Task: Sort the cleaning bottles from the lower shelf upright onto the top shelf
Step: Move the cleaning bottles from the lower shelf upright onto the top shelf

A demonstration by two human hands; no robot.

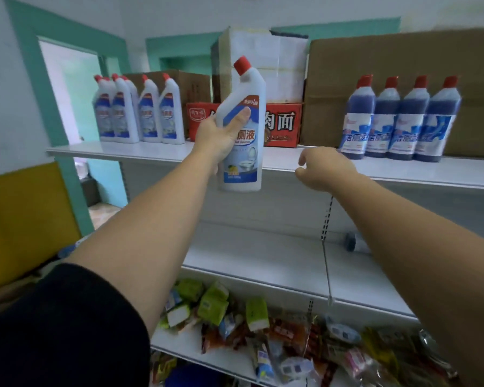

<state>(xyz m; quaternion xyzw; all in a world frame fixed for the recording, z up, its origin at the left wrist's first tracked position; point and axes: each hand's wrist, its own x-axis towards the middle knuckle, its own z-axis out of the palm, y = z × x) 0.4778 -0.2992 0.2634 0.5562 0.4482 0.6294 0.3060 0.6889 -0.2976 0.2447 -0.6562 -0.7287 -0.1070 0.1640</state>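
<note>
Gripping the white bottle (243,88) round its middle, your left hand (221,135) holds it nearly upright, red cap up, in the air just near of the top shelf (151,150). Your right hand (324,169), to its right, is loosely curled and holds nothing. On that shelf, more white bottles (140,113) stand at left and blue bottles (397,121) at right, with a red carton (282,124) between. One grey-capped bottle (352,243) lies on the lower shelf (249,247), partly behind your right arm.
</note>
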